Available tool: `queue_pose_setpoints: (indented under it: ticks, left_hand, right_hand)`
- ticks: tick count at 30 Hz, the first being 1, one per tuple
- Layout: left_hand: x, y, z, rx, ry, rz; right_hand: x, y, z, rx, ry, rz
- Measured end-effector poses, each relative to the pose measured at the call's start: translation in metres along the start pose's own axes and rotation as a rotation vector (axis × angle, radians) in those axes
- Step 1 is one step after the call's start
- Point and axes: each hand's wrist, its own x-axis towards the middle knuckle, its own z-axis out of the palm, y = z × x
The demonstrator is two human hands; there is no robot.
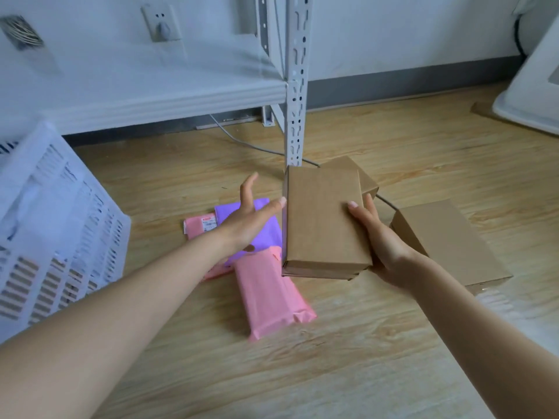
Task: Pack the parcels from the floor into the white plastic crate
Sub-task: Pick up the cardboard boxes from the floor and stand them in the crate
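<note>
Cardboard fills the middle of the frame: my right hand (381,237) holds a flat brown cardboard box (323,219) by its right edge, thumb pressed on the top face and the other fingers curled underneath, so the box sits lifted and tilted above the wooden floor (363,343). My left hand (251,213) reaches in from the lower left with its fingers straight and spread, holding nothing, the thumb tip just beside the box's left edge; I cannot tell whether it touches. Below that hand, left of centre, lie the soft parcels on the floor: a purple mailer bag (257,228), a pink mailer bag with a white label (201,226) partly under it, and a larger pink mailer bag (269,294) lying nearest me, overlapping the purple one. A second cardboard box (360,173) peeks out behind the one I hold, and a bigger cardboard box (447,243) rests on the floor at the right. The white plastic crate (54,225) stands at the left edge of the frame, its slotted wall facing me, well apart from the parcels. A white metal shelf upright (298,86) rises in the upper centre, with a grey cable (242,140) running along the floor behind it.
</note>
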Motion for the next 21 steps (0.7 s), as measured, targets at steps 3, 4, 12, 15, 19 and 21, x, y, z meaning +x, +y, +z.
queue_pose_setpoints:
  ticks: [3, 4, 12, 15, 19, 21]
  left_hand:
    - [-0.011, 0.005, -0.037, -0.244, 0.02, -0.026]
    - [-0.015, 0.006, -0.049, -0.287, -0.003, -0.033]
    - [-0.04, -0.001, -0.132, -0.511, -0.17, -0.023]
    - [-0.042, -0.01, -0.157, -0.647, -0.066, 0.055]
    - [-0.055, -0.013, -0.193, -0.601, -0.007, 0.155]
    - [-0.062, -0.015, -0.215, -0.554, 0.007, 0.203]
  right_hand:
    - [0.003, -0.018, 0.029, 0.12, -0.053, -0.051]
    - [0.004, -0.023, 0.041, 0.153, -0.068, -0.065]
    - [0.008, -0.06, 0.166, -0.005, 0.148, -0.441]
    - [0.004, -0.069, 0.206, -0.27, 0.274, -0.633]
    - [-0.001, -0.078, 0.252, -0.335, 0.055, -0.613]
    - [-0.003, -0.085, 0.272, -0.293, -0.03, -0.586]
